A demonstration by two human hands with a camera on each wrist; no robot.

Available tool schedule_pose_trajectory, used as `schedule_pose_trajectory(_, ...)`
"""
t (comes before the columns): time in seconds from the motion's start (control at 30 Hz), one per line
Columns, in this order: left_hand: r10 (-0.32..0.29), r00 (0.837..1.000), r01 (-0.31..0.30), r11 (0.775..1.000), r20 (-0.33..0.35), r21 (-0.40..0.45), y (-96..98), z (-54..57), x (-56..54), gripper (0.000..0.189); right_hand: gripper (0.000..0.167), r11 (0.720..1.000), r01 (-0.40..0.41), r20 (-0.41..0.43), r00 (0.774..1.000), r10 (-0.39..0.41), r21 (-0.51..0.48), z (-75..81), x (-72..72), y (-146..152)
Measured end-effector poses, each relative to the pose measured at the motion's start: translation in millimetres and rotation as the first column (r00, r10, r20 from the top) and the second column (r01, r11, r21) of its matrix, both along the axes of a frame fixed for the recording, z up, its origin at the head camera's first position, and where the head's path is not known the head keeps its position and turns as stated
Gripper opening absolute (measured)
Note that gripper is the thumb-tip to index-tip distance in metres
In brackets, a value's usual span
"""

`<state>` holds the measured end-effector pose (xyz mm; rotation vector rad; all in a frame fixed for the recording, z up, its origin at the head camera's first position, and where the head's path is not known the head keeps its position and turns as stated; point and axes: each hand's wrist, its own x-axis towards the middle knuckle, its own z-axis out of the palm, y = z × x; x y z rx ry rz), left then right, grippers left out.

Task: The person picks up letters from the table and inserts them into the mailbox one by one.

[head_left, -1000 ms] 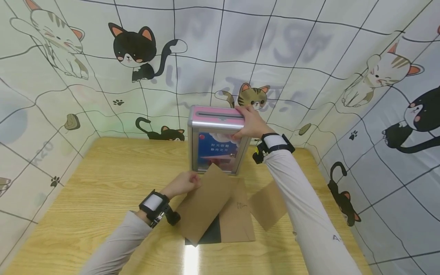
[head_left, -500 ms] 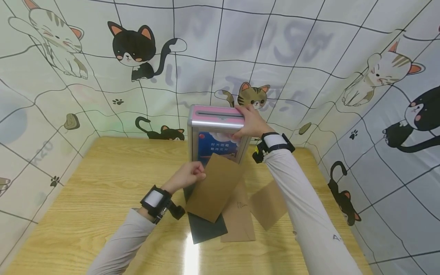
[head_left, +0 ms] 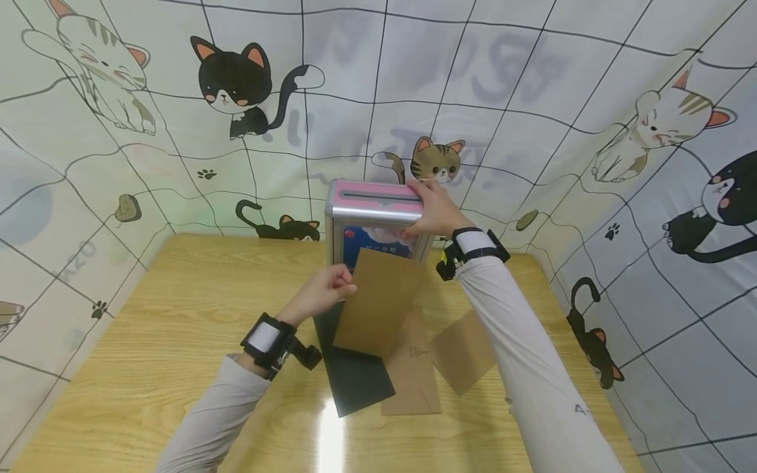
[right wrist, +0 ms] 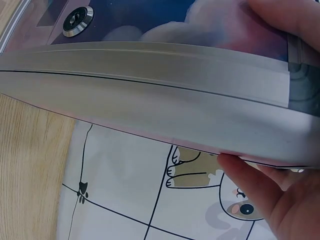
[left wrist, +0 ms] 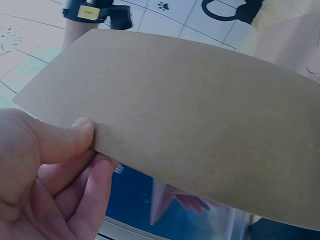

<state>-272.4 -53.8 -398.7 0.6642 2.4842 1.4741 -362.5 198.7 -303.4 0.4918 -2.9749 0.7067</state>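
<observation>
My left hand pinches the left edge of a brown kraft paper sheet or envelope, raised in front of the box. In the left wrist view the thumb lies on the face of this brown paper, fingers curled behind. My right hand grips the top right corner of an upright letter box with a silver frame, a pink top and a long slot. Its thumb is at the front and its fingers reach behind. The right wrist view shows the box's lock. The raised paper hides the box's lower front.
On the wooden table lie a black envelope-like piece, a brown envelope with small writing, and another brown piece under the right forearm. A cat-print curtain closes off the back and sides.
My left hand has lifted the brown paper up and to the right, now higher before the box. More of the black piece shows, and it has turned slightly. The right hand stays put.
</observation>
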Motion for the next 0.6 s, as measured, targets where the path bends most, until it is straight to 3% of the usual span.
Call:
schedule_pose_trajectory(0.27, 0.008, 0.999, -0.005, 0.998, -0.049, 0.062, 0.3, 19.6, -6.6, 0.008, 0.110, 1.000, -0.015, -0.018, 1.000, 0.015, 0.004, -0.9, -0.7, 0)
schedule_pose_trajectory(0.6, 0.073, 0.989, -0.067, 0.996, -0.125, 0.055, 1.5, 51.4, -14.7, 0.010, 0.081, 0.998, -0.059, -0.055, 0.997, 0.060, 0.028, 0.1, -1.0, 4)
